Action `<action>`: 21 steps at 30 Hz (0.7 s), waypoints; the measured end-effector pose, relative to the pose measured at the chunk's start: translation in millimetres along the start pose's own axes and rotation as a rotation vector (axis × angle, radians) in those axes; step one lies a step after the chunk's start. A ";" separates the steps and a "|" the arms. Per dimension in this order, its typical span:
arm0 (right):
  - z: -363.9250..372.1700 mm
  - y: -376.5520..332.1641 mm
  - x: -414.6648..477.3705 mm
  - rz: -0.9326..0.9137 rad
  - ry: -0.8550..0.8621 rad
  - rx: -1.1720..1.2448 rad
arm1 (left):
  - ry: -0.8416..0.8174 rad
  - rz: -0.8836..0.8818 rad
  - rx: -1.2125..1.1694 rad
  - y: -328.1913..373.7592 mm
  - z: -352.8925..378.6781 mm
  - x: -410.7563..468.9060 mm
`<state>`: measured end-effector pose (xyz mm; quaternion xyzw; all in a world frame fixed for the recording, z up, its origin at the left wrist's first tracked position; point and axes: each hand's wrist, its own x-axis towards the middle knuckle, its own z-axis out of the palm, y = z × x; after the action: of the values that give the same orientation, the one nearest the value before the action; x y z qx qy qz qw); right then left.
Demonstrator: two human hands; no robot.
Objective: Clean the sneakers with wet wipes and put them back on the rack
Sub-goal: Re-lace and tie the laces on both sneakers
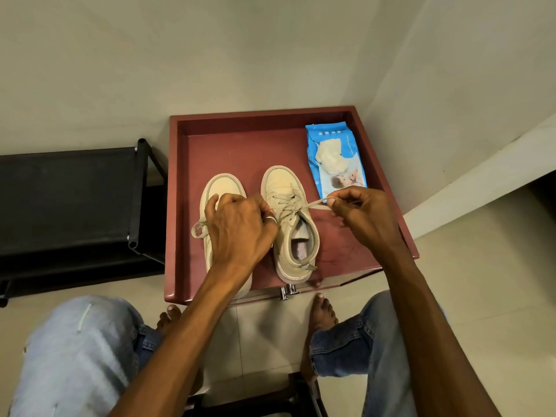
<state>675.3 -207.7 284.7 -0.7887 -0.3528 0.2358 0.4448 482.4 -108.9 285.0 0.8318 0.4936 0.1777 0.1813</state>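
Red-brown tray-top table [177, 206] in a beige wall corner: lace work on the R sneaker [279, 182].
R hand [361, 212] pinched one lace [316, 203] end btw thumb and fingers; the lace ran taut from that grip left to the R sneaker's eyelets. L hand [240, 227] lay over the L sneaker [222, 186], fingers curled at the same lacing; whether they held anything could not be told. Wet wipes pack [346, 176] lay just beyond the R-hand grip, a wipe [331, 158] on top. Black rack [69, 188] stood well left of both hands, off the table.
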 end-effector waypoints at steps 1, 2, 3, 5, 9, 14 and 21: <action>-0.3 0.7 0.7 0.039 0.019 0.014 | -0.001 -0.029 0.005 0.1 0.1 -0.1; 0.1 1.6 1.2 0.075 0.034 0.031 | -0.002 -0.062 0.007 0.1 0.0 0.2; 0.6 2.4 1.3 0.107 0.044 0.045 | -0.002 -0.091 0.013 0.0 -0.1 0.6; 1.7 2.7 0.4 0.153 0.063 0.056 | -0.012 -0.128 0.034 -0.8 -0.1 1.2; 2.3 2.3 -0.4 0.191 0.037 0.069 | -0.063 -0.108 0.052 -3.2 -0.8 3.0; -2.9 -2.4 -2.7 0.097 -0.111 0.083 | -0.102 0.074 0.048 -7.4 0.2 1.7; -4.7 -7.1 -5.9 0.038 -0.247 0.114 | -0.053 0.173 0.052 -8.3 1.4 1.7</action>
<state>672.4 -212.1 293.5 -0.7336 -0.3758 0.3592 0.4377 477.5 -103.9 280.0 0.8802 0.4193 0.1578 0.1564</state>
